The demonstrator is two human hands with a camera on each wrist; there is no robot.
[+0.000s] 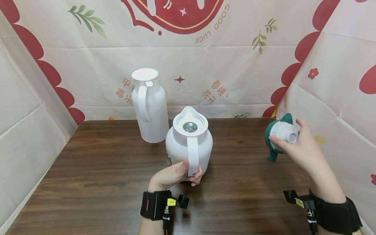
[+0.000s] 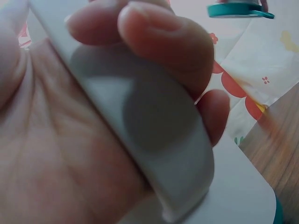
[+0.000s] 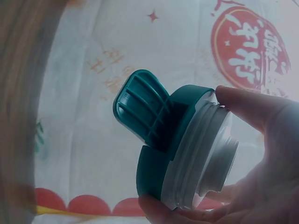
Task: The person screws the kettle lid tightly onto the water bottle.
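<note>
A squat white thermos jug (image 1: 176,147) stands at the middle of the table, its mouth uncovered and showing a shiny metal inside. My left hand (image 1: 173,174) grips its white handle (image 1: 193,155); in the left wrist view the fingers curl round that handle (image 2: 154,121). Off to the right, above the table, my right hand (image 1: 301,148) pinches a green and white lid (image 1: 283,132) by its rim, threaded underside towards me. In the right wrist view, the lid (image 3: 187,149) shows a ribbed green tab and a white screw plug.
Behind the jug and to its left, a taller white jug (image 1: 151,107) with a handle stands on the dark wooden table (image 1: 97,173). A printed cloth (image 1: 188,58) hangs behind the table, with cloth sides at left and right.
</note>
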